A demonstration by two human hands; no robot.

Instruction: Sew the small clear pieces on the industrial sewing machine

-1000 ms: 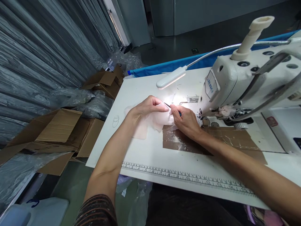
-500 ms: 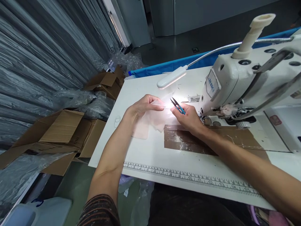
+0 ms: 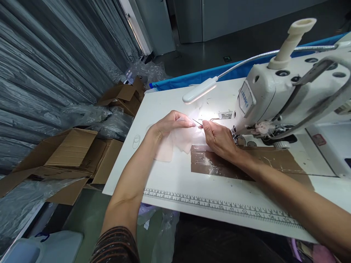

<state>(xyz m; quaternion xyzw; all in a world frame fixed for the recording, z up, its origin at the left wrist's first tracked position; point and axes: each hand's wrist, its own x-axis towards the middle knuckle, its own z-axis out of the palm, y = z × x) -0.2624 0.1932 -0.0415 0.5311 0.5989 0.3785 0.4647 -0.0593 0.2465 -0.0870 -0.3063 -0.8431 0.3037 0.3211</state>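
Sheer pale pink fabric (image 3: 164,150) hangs from the pinched fingers of my left hand (image 3: 177,121) and lies partly on the white table. My right hand (image 3: 219,137) is closed around thread snips (image 3: 196,122); only their dark, thin blades show, pointing left at the fabric edge by my left fingertips. The snips' blue handle is hidden in my palm. Bright lamp light washes out the cloth between the two hands, so its edge there is hard to make out.
A white sewing machine (image 3: 263,98) stands close on the right. The lamp (image 3: 199,90) hangs above my hands. Brown tape (image 3: 216,164) covers part of the table, and a printed ruler (image 3: 219,208) runs along its front edge. Open cardboard boxes (image 3: 68,153) stand at left.
My right hand has turned over and its fingers have closed over the snips, whose blades now point left and reach the fabric. My left hand has barely moved.
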